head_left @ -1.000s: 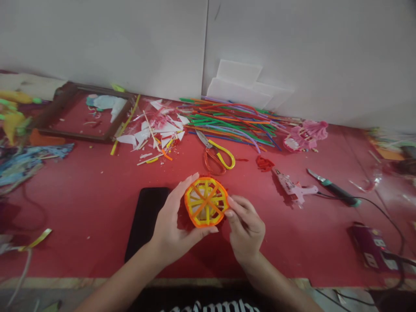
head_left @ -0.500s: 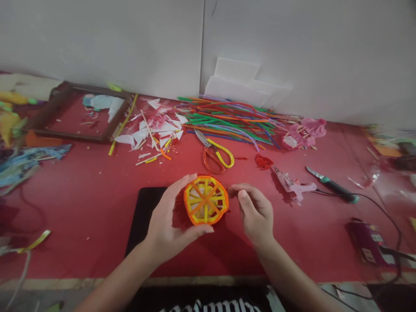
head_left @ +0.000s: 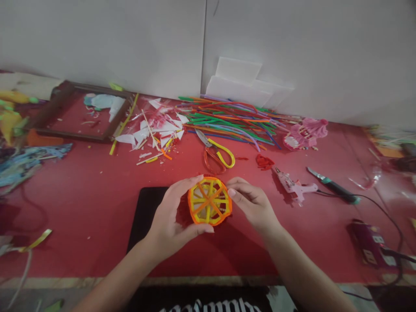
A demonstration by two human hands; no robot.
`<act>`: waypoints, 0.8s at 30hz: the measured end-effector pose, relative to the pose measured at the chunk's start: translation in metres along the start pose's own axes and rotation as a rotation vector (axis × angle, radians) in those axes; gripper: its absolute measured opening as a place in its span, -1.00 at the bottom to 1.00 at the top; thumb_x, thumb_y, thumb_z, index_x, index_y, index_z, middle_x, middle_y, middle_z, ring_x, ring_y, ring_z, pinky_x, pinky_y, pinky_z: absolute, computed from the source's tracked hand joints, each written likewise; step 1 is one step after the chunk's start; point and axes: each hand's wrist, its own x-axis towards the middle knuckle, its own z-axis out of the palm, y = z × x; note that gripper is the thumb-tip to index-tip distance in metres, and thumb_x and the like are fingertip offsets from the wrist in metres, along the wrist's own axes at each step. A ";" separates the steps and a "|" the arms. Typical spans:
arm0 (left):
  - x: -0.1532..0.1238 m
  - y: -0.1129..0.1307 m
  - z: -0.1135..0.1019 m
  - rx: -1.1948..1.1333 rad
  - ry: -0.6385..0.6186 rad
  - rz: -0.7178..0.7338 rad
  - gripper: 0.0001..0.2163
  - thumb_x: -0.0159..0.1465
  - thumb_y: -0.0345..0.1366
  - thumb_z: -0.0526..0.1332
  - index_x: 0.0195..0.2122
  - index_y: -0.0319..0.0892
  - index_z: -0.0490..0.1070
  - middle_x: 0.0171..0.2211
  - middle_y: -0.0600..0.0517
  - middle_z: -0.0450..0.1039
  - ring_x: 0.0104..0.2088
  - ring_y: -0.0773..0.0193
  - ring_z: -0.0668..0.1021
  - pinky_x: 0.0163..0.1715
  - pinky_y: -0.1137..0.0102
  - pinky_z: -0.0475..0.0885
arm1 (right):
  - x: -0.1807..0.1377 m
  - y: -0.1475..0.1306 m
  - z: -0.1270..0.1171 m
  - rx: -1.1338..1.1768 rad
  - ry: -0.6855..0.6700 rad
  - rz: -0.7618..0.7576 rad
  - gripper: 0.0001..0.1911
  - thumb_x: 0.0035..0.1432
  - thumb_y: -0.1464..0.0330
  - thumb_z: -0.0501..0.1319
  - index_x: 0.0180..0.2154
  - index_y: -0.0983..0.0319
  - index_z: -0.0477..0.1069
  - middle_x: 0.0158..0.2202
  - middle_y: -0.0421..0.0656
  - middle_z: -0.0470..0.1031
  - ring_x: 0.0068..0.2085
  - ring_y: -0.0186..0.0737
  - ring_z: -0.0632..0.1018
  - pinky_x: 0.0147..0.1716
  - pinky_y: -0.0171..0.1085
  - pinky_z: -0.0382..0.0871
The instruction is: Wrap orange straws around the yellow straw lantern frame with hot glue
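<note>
My left hand (head_left: pixel 172 219) is wrapped round a small round piece (head_left: pixel 209 201) made of orange and yellow pipe cleaners, with spokes crossing inside an orange rim. It holds the piece just above the red table (head_left: pixel 81 208). My right hand (head_left: pixel 251 203) pinches the piece's right rim with thumb and fingers. A black phone (head_left: pixel 146 214) lies flat under my left hand.
Scissors (head_left: pixel 216 154) with yellow and orange handles lie behind the piece, beyond them a heap of coloured pipe cleaners (head_left: pixel 227 119). A pink glue gun (head_left: pixel 294 184), a green-handled tool (head_left: pixel 334 187) and a purple box (head_left: pixel 370 242) with cables sit right. Paper scraps (head_left: pixel 156 132) and a wooden frame (head_left: pixel 78 115) lie left.
My right hand left the piece's rim, pulled back to the right, then came back and took hold of the right rim higher up. The left hand kept its grip.
</note>
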 end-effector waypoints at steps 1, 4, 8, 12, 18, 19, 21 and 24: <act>0.000 0.000 0.000 0.002 0.001 0.005 -0.24 0.09 0.00 0.47 0.27 0.04 0.19 0.21 -0.15 0.36 0.19 -0.08 0.47 0.19 0.03 0.38 | 0.000 0.000 0.000 0.001 -0.004 0.003 -0.76 0.23 0.17 0.29 -0.34 0.18 0.61 -0.35 -0.15 0.54 -0.30 -0.30 0.57 -0.27 -0.31 0.49; 0.002 0.000 0.000 0.009 0.002 0.014 -0.25 0.10 0.00 0.46 0.27 0.04 0.18 0.21 -0.14 0.36 0.18 -0.08 0.46 0.18 0.03 0.38 | 0.000 0.000 -0.001 -0.004 -0.007 0.014 -0.76 0.24 0.18 0.29 -0.36 0.18 0.60 -0.35 -0.16 0.52 -0.30 -0.31 0.55 -0.27 -0.32 0.47; 0.003 0.001 0.001 0.014 -0.002 0.022 -0.26 0.11 0.00 0.45 0.27 0.04 0.19 0.19 -0.15 0.37 0.17 -0.07 0.47 0.17 0.02 0.40 | 0.000 -0.002 -0.001 -0.004 -0.025 0.038 -0.73 0.24 0.15 0.28 -0.37 0.20 0.58 -0.34 -0.16 0.49 -0.30 -0.31 0.53 -0.28 -0.31 0.46; 0.004 0.002 0.001 -0.015 -0.008 0.006 -0.25 0.11 -0.01 0.46 0.27 0.02 0.20 0.20 -0.17 0.36 0.17 -0.10 0.47 0.18 0.01 0.40 | 0.000 -0.005 -0.001 0.000 -0.025 0.059 -0.71 0.23 0.14 0.27 -0.40 0.21 0.56 -0.35 -0.16 0.48 -0.30 -0.30 0.53 -0.27 -0.29 0.47; 0.003 -0.001 -0.009 -0.114 -0.066 -0.018 -0.03 -0.02 0.13 0.48 0.37 0.08 0.06 0.33 -0.15 0.19 0.31 -0.16 0.31 0.30 -0.02 0.25 | 0.001 -0.006 -0.001 -0.007 -0.011 0.059 -0.73 0.22 0.15 0.28 -0.40 0.20 0.55 -0.37 -0.17 0.48 -0.31 -0.30 0.52 -0.28 -0.29 0.46; 0.003 -0.001 -0.012 -0.158 -0.068 -0.028 -0.03 0.03 0.17 0.43 0.39 0.06 0.01 0.34 -0.16 0.15 0.33 -0.16 0.27 0.31 0.00 0.25 | 0.001 -0.006 -0.001 -0.015 -0.009 0.057 -0.73 0.22 0.15 0.28 -0.40 0.20 0.55 -0.37 -0.17 0.48 -0.31 -0.29 0.52 -0.28 -0.28 0.46; 0.004 0.001 -0.019 -0.192 -0.034 -0.093 -0.23 0.23 0.14 0.29 0.37 0.00 0.02 0.25 -0.17 0.24 0.23 -0.06 0.38 0.20 0.09 0.38 | 0.000 -0.006 -0.003 -0.035 -0.016 0.053 -0.72 0.23 0.15 0.27 -0.41 0.20 0.54 -0.36 -0.17 0.48 -0.31 -0.29 0.51 -0.27 -0.28 0.45; 0.006 0.009 -0.026 -0.135 -0.041 -0.271 -0.56 0.39 -0.10 0.17 0.24 -0.04 0.16 -0.14 -0.04 0.43 -0.24 0.24 0.52 -0.26 0.35 0.50 | -0.001 -0.007 -0.007 -0.084 -0.037 0.048 -0.73 0.24 0.17 0.27 -0.40 0.19 0.54 -0.34 -0.17 0.49 -0.29 -0.29 0.51 -0.24 -0.27 0.44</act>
